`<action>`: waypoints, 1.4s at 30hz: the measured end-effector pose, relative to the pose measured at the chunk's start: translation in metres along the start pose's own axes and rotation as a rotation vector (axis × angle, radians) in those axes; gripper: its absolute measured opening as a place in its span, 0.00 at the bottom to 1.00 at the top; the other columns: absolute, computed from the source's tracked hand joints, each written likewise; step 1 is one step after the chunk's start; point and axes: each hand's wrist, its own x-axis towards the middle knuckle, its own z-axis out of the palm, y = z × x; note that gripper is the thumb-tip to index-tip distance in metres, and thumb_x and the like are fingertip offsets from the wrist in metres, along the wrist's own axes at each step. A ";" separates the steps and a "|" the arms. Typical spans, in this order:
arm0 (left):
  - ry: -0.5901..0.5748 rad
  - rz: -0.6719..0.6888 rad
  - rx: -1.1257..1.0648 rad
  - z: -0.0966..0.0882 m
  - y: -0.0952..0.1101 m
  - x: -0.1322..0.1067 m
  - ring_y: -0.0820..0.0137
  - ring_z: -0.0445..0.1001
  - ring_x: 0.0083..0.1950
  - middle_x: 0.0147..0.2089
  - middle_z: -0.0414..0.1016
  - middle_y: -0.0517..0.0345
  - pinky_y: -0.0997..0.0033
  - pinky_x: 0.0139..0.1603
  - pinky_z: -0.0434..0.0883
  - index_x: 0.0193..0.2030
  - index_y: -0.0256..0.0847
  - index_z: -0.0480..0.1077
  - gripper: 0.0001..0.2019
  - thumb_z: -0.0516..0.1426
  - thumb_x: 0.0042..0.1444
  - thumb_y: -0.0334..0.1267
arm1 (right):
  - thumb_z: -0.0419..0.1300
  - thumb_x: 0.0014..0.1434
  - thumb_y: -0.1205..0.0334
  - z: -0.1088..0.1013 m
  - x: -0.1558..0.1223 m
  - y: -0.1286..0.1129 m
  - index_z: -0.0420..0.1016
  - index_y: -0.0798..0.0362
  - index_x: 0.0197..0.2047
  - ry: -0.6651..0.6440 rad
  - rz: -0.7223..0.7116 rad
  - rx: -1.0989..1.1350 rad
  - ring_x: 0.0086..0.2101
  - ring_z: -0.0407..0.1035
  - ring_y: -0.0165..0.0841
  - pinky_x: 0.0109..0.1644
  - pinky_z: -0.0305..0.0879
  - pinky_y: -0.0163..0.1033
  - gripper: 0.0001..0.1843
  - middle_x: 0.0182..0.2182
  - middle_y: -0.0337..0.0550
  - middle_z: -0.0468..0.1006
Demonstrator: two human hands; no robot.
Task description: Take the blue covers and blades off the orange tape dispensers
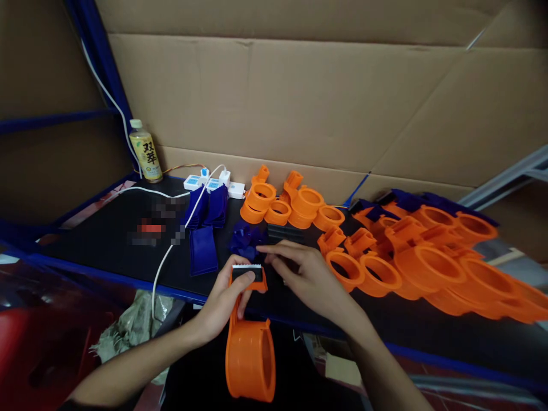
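Note:
My left hand (pixel 222 297) is wrapped around the upper part of an orange tape dispenser (pixel 248 362), its thumb on a black strip (pixel 246 274) below a white toothed blade (pixel 247 266). The dispenser's round ring hangs down past the front edge of the table. Over the table, my right hand (pixel 302 271) has its index finger stretched out to a heap of small blue parts (pixel 245 240); thumb and index finger are apart, and nothing shows between them. Just behind that hand lie some black strips (pixel 285 233).
Orange dispensers (pixel 306 205) stand at the back, and many more (pixel 432 268) are piled at right. Stacks of blue plates (pixel 204 251) lie at left beside a white power strip (pixel 214 184). A white cable (pixel 165 260) droops over the front edge. A bottle (pixel 146 153) stands back left.

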 end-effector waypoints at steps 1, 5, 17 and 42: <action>-0.024 -0.009 0.047 0.000 0.000 -0.001 0.81 0.54 0.13 0.21 0.68 0.69 0.80 0.17 0.51 0.46 0.42 0.62 0.15 0.58 0.61 0.49 | 0.55 0.68 0.59 -0.003 -0.003 -0.004 0.78 0.46 0.54 -0.032 -0.018 0.065 0.37 0.71 0.28 0.40 0.64 0.34 0.15 0.39 0.40 0.77; -0.089 -0.006 0.190 0.000 0.003 -0.002 0.80 0.55 0.14 0.16 0.58 0.74 0.80 0.16 0.53 0.46 0.40 0.66 0.16 0.61 0.59 0.49 | 0.61 0.65 0.55 -0.017 -0.014 -0.014 0.82 0.49 0.41 -0.117 -0.023 0.167 0.36 0.69 0.28 0.38 0.63 0.33 0.09 0.35 0.39 0.76; -0.083 -0.014 0.120 -0.001 0.003 0.001 0.83 0.55 0.14 0.37 0.82 0.52 0.80 0.15 0.53 0.48 0.40 0.64 0.15 0.58 0.61 0.46 | 0.54 0.68 0.59 -0.016 -0.057 0.050 0.78 0.49 0.41 0.039 0.020 -0.188 0.40 0.73 0.33 0.44 0.69 0.39 0.11 0.40 0.43 0.77; -0.016 -0.027 0.153 0.001 0.000 0.004 0.79 0.55 0.14 0.20 0.66 0.69 0.78 0.16 0.54 0.47 0.40 0.66 0.19 0.60 0.58 0.53 | 0.58 0.67 0.63 -0.017 -0.055 0.024 0.75 0.50 0.54 0.256 -0.265 -0.367 0.45 0.70 0.35 0.48 0.69 0.43 0.14 0.47 0.45 0.77</action>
